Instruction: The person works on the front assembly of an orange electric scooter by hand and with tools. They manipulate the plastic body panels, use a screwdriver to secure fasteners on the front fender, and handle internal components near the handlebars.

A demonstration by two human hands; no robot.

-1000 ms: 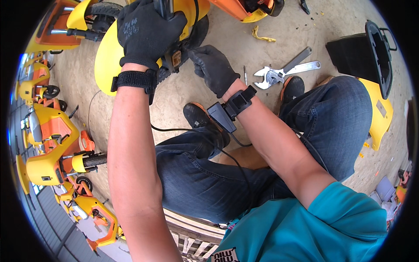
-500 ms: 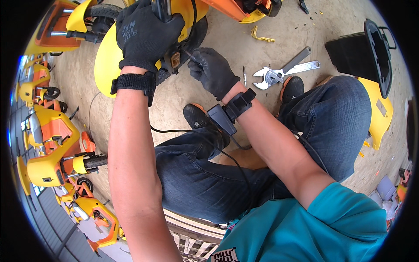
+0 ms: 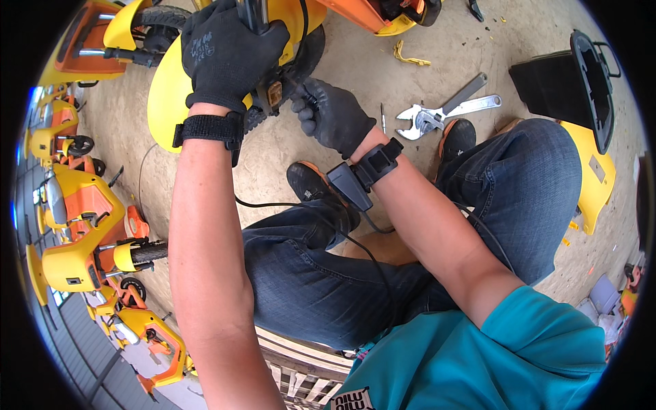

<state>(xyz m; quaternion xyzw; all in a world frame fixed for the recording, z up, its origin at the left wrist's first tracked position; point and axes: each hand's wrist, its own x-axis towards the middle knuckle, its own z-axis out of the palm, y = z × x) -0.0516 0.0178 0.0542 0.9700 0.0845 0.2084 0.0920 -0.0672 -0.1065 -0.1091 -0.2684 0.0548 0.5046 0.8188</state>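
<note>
My left hand (image 3: 229,61), in a black glove, is closed around a dark fork leg (image 3: 253,15) of a yellow scooter, with the thumb along its right side. Left of that hand shows the yellow front fender (image 3: 166,102). Below the thumb, an amber reflector (image 3: 275,93) sits low on the fork, in front of the black tyre (image 3: 311,52). My right hand (image 3: 333,116), gloved too, has its fingers curled in a pinch just right of the reflector. What the fingertips hold is hidden.
An adjustable wrench (image 3: 427,120) and another wrench (image 3: 486,103) lie on the floor beside a thin metal rod (image 3: 383,119). Further right are a black bin (image 3: 557,89) and a yellow panel (image 3: 596,179). Several yellow-orange scooters (image 3: 82,191) line the left. A cable (image 3: 273,205) crosses my legs.
My right hand has turned slightly at the wrist, and its curled fingers have shifted beside the reflector. My left hand has stayed in place on the fork leg.
</note>
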